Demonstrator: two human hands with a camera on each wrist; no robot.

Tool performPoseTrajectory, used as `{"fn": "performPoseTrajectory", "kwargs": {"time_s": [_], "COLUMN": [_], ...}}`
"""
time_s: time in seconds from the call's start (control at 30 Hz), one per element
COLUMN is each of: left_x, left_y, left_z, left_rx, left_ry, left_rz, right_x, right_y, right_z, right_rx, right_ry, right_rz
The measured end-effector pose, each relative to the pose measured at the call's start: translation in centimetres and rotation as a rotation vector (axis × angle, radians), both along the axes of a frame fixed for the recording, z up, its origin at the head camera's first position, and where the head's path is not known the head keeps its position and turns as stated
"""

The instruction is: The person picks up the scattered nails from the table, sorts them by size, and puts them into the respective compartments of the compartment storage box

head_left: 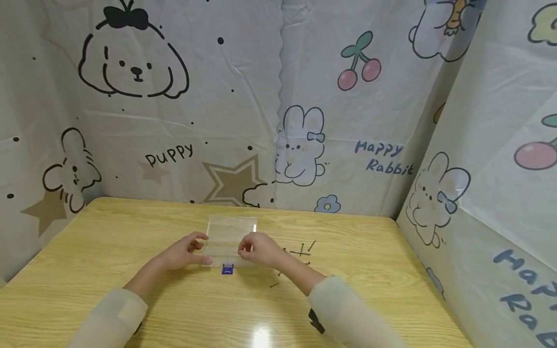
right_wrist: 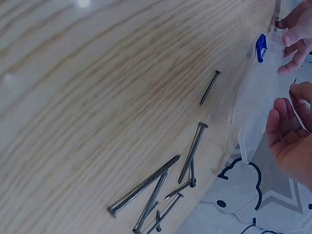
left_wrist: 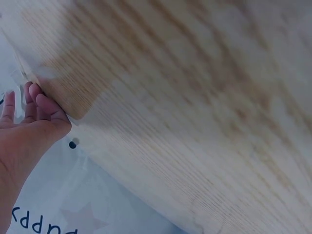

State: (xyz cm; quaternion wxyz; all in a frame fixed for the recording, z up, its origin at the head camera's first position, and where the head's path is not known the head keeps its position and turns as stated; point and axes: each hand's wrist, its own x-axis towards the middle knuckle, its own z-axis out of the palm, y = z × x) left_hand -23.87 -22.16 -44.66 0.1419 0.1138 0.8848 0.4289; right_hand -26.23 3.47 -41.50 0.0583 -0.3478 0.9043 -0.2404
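Observation:
A clear plastic box (head_left: 232, 228) with its lid raised sits on the table, a blue latch (head_left: 227, 269) at its front. My left hand (head_left: 184, 252) holds the box's left side, thumb at the front corner and fingers bent along the edge. Over the box's right half, my right hand (head_left: 261, 249) pinches a thin nail (right_wrist: 295, 81) between thumb and forefinger; only its dark tip shows in the right wrist view. Loose steel nails (right_wrist: 144, 185) of different lengths lie to the right of the box, partly behind my right forearm in the head view.
The wood-grain table (head_left: 130, 222) carries the box and nails. A single short nail (head_left: 274, 285) lies nearer the front. Printed cloth (head_left: 243, 96) hangs behind the table and along its sides.

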Motion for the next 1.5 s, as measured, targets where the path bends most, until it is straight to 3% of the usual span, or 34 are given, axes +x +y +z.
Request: {"fn": "performPoseTrajectory", "kwargs": {"time_s": [0.3, 0.67, 1.3, 1.5], "left_x": [-0.3, -0.1, 0.0, 0.0], "left_y": [-0.1, -0.1, 0.0, 0.0], "left_z": [-0.3, -0.2, 0.0, 0.0], "left_rx": [0.007, 0.003, 0.012, 0.024], "left_ry": [0.013, 0.007, 0.024, -0.004], "left_rz": [-0.005, -0.004, -0.01, -0.006], "right_x": [0.4, 0.3, 0.0, 0.1], "right_y": [-2.3, -4.6, -5.8, -5.9], "right_z": [0.0, -1.5, -2.3, -2.2], "right_rx": [-0.021, -0.004, 0.015, 0.013], "right_ry": [0.022, -0.015, -0.032, -0.047], "right_rz": [0.007, -0.022, -0.09, -0.131]}}
